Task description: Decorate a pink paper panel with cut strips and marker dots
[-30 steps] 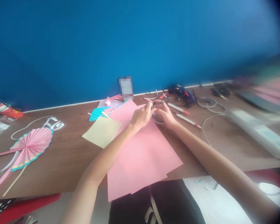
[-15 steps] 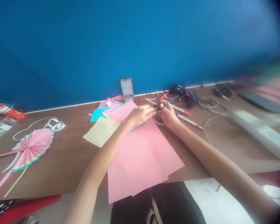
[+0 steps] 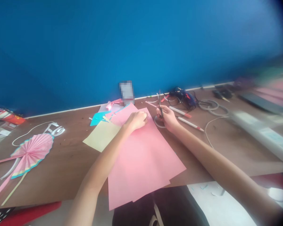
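Observation:
Scissors (image 3: 160, 99) stand with their blades pointing up in my right hand (image 3: 168, 117), whose fingers are wrapped round the handles. My left hand (image 3: 138, 121) is closed over the upper part of the pink paper sheets (image 3: 141, 163); what its curled fingers hold, if anything, is hidden. The sheets overlap and hang slightly past the table's near edge. Beside them on the left lies a pale yellow sheet (image 3: 101, 135), and behind that a bright blue paper piece (image 3: 100, 117). A narrow gap separates my two hands.
A pleated pink paper fan (image 3: 34, 150) with streamers lies at the left. Two white-and-red pens (image 3: 191, 123) rest right of my right hand. Farther right are a dark blue glue gun (image 3: 188, 96), coiled cable (image 3: 209, 106) and a long white power strip (image 3: 261, 131). A blue wall rises behind.
My hands have moved apart. The scissors have turned from lying toward the right to pointing up. My left hand has curled closed, and the blue strip under it no longer shows.

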Demonstrator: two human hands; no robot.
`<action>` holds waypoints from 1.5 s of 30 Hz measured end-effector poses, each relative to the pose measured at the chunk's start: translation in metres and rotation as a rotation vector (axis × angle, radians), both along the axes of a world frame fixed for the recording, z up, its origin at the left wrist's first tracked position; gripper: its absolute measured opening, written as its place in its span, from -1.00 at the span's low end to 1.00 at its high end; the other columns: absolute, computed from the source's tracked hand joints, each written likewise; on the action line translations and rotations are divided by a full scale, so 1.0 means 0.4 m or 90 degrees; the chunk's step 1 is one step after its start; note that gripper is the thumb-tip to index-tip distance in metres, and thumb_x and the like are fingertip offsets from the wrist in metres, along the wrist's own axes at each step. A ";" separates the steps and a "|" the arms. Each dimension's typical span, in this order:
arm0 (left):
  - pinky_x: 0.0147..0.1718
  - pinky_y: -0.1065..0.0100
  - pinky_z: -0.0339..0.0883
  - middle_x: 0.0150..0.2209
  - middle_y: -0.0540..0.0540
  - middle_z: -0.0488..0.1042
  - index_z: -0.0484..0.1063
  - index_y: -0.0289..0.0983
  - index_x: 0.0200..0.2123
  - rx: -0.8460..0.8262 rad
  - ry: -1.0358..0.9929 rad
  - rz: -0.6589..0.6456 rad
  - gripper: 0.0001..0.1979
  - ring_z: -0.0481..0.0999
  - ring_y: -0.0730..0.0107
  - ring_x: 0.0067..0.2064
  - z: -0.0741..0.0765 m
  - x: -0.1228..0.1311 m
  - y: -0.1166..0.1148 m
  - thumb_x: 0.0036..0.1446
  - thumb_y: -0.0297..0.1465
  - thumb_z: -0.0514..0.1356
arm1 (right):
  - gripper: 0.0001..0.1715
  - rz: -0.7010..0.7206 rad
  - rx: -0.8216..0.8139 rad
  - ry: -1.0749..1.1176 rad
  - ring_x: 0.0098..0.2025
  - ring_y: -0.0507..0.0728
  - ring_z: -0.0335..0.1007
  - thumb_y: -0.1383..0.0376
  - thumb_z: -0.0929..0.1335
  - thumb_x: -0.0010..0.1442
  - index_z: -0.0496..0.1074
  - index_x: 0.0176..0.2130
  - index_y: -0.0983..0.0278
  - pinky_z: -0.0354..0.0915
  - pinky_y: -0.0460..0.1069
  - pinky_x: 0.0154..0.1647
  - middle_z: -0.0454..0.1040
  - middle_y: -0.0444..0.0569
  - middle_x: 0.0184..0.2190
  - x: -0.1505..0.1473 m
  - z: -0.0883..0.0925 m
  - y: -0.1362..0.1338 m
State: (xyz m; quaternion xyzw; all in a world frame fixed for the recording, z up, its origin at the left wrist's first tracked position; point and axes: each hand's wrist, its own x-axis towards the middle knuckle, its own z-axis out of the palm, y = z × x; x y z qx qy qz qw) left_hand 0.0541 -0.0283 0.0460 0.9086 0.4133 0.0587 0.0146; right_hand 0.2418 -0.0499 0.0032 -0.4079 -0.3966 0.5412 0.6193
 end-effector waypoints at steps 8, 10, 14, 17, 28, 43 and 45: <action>-0.28 0.30 0.28 -0.21 -0.16 0.48 0.41 -0.26 -0.21 0.172 0.023 -0.073 -0.79 0.48 0.24 -0.15 0.046 0.038 -0.053 0.21 -0.52 0.00 | -0.62 0.044 -0.065 -0.105 -0.59 0.00 0.31 0.19 0.50 -0.12 0.43 -0.27 0.28 -0.09 -0.16 -0.75 0.49 -0.05 -0.53 -0.006 0.013 -0.011; -0.28 0.31 0.26 -0.20 -0.15 0.47 0.39 -0.25 -0.17 0.195 0.037 -0.108 -0.75 0.47 0.28 -0.15 0.051 0.051 -0.069 0.20 -0.57 -0.02 | -0.64 0.052 -0.060 -0.111 -0.60 0.00 0.30 0.28 0.45 -0.13 0.45 -0.25 0.28 -0.02 -0.15 -0.74 0.47 -0.09 -0.56 -0.007 0.014 -0.013; -0.27 0.30 0.24 -0.22 -0.16 0.45 0.39 -0.27 -0.17 0.236 0.063 -0.151 -0.71 0.44 0.28 -0.15 0.039 0.072 -0.085 0.21 -0.62 -0.07 | -0.61 0.048 -0.043 -0.099 -0.64 -0.05 0.19 0.36 0.40 -0.18 0.46 -0.23 0.27 0.08 -0.13 -0.69 0.44 -0.18 -0.57 -0.002 0.010 -0.010; -0.22 0.25 0.23 -0.20 -0.20 0.45 0.40 -0.27 -0.18 0.264 0.051 -0.163 -0.70 0.42 0.24 -0.12 0.021 0.079 -0.083 0.24 -0.59 -0.10 | -0.57 0.032 -0.033 -0.065 -0.63 -0.07 0.14 0.36 0.43 -0.20 0.45 -0.22 0.25 0.08 -0.13 -0.67 0.44 -0.20 -0.53 0.002 0.002 -0.004; -0.31 0.26 0.23 -0.39 -0.17 0.50 0.48 -0.25 -0.40 0.035 -0.080 -0.224 -0.56 0.46 0.26 -0.31 -0.096 0.067 -0.072 0.30 -0.19 -0.10 | -0.45 -0.139 0.036 -0.037 -0.45 0.03 0.39 0.38 0.47 -0.22 0.40 -0.16 0.19 0.29 -0.09 -0.55 0.51 -0.16 -0.37 0.006 -0.006 0.006; -0.33 0.36 0.31 -0.43 -0.06 0.50 0.48 -0.30 -0.17 -0.515 -0.631 -0.009 -0.51 0.45 0.40 -0.37 -0.096 0.037 -0.014 -0.01 -0.02 0.27 | -0.38 -0.154 0.097 -0.093 -0.50 0.06 0.40 0.25 0.47 -0.14 0.30 -0.05 0.20 0.29 -0.10 -0.61 0.51 -0.14 -0.41 0.004 0.014 -0.011; -0.27 0.31 0.33 -0.39 -0.08 0.53 0.50 -0.26 -0.17 -0.528 -0.667 -0.005 -0.54 0.47 0.32 -0.30 -0.093 0.037 -0.017 -0.07 -0.09 0.34 | -0.41 -0.138 0.114 -0.111 -0.50 0.07 0.41 0.26 0.46 -0.12 0.30 -0.07 0.21 0.30 -0.09 -0.60 0.51 -0.14 -0.44 -0.007 0.013 -0.018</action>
